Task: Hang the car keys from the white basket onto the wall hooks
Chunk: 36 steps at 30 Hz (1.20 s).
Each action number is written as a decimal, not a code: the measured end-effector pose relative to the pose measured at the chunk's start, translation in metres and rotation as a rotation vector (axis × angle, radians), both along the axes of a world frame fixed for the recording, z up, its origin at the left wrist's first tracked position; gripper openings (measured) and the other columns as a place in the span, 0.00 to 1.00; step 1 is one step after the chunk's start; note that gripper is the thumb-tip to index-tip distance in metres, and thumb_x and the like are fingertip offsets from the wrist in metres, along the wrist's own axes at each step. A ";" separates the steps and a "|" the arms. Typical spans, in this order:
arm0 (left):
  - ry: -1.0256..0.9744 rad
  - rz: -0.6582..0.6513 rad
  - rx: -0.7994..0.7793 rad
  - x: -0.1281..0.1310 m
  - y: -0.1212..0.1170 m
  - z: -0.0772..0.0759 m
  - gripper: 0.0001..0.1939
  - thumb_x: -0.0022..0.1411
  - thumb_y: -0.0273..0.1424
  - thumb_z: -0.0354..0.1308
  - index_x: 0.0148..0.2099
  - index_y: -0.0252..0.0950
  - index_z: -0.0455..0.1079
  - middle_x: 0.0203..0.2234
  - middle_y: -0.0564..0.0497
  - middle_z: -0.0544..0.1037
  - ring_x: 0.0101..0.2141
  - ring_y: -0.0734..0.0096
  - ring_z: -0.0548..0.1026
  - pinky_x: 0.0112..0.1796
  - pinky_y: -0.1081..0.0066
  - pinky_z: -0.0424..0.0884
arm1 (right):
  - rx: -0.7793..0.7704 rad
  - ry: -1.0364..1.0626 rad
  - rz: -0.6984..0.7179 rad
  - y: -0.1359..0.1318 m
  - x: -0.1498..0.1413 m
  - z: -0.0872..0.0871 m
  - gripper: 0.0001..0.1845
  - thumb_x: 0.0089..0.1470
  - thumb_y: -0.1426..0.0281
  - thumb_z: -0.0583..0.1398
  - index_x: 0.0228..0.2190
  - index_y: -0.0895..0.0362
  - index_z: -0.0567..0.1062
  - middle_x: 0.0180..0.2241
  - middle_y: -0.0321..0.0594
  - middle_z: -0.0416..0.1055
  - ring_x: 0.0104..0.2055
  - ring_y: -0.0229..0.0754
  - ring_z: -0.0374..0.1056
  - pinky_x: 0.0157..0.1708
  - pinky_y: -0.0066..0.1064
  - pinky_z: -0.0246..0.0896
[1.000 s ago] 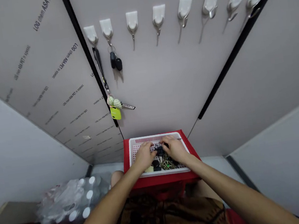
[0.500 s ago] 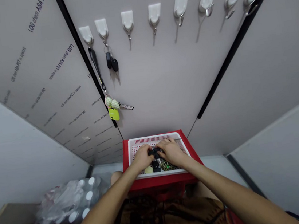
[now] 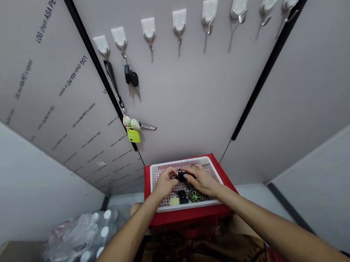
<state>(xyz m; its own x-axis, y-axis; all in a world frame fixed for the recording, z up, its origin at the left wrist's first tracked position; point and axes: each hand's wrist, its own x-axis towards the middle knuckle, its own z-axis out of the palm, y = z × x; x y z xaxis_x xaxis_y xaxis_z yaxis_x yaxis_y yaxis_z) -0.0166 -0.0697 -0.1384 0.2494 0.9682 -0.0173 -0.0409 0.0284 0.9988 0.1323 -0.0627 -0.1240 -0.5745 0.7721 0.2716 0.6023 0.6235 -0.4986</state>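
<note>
Both hands are over a white perforated basket [image 3: 154, 185]. Between them, just above its floor, is a small glossy black key fob [image 3: 181, 175] with a silvery edge. The fingers of my right hand [image 3: 201, 180] are closed round its right side. My left hand [image 3: 166, 183] pinches at its left end, though the fingertips are partly hidden. Below the hands lie a round brass-coloured ornament [image 3: 195, 195] with a green glint, some black pieces [image 3: 182, 196] and a pale yellow piece [image 3: 174, 201].
The basket stands on a red stool [image 3: 189, 214]. On the panel ahead is a row of white hooks [image 3: 148, 29]. Black keys [image 3: 130, 75] and a strap with a yellow-green tag [image 3: 133, 135] hang at its left. Wrapped bottles [image 3: 86, 237] lie at lower left.
My hands were among the dark pieces in the basket. The black key fob now shows raised between my fingers, and more of the basket floor below is visible.
</note>
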 end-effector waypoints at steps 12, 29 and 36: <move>0.351 0.220 0.203 -0.001 -0.002 0.004 0.09 0.37 0.18 0.49 0.26 0.33 0.61 0.33 0.51 0.65 0.38 0.73 0.62 0.41 0.71 0.55 | -0.093 0.219 -0.096 -0.002 -0.005 0.000 0.10 0.41 0.74 0.52 0.31 0.57 0.64 0.30 0.37 0.66 0.33 0.37 0.59 0.34 0.30 0.52; 0.268 0.236 0.067 0.000 0.000 0.013 0.08 0.45 0.31 0.48 0.27 0.31 0.64 0.22 0.52 0.69 0.25 0.76 0.64 0.29 0.75 0.61 | 0.002 0.158 0.022 0.000 -0.006 -0.003 0.05 0.41 0.73 0.52 0.25 0.56 0.67 0.26 0.36 0.68 0.31 0.36 0.60 0.35 0.31 0.50; 0.215 0.284 0.199 0.004 -0.003 0.023 0.08 0.46 0.29 0.47 0.28 0.33 0.65 0.24 0.52 0.71 0.27 0.74 0.67 0.31 0.75 0.62 | -0.124 0.264 -0.070 -0.002 -0.012 0.008 0.08 0.42 0.69 0.52 0.27 0.56 0.67 0.28 0.38 0.66 0.32 0.38 0.60 0.33 0.31 0.54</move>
<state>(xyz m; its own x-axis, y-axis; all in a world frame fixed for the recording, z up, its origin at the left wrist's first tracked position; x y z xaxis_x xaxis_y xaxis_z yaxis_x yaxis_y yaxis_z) -0.0126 -0.0725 -0.1150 -0.0171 0.9879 0.1544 0.1915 -0.1483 0.9702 0.1208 -0.0648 -0.1163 -0.4409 0.8438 0.3060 0.4806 0.5099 -0.7135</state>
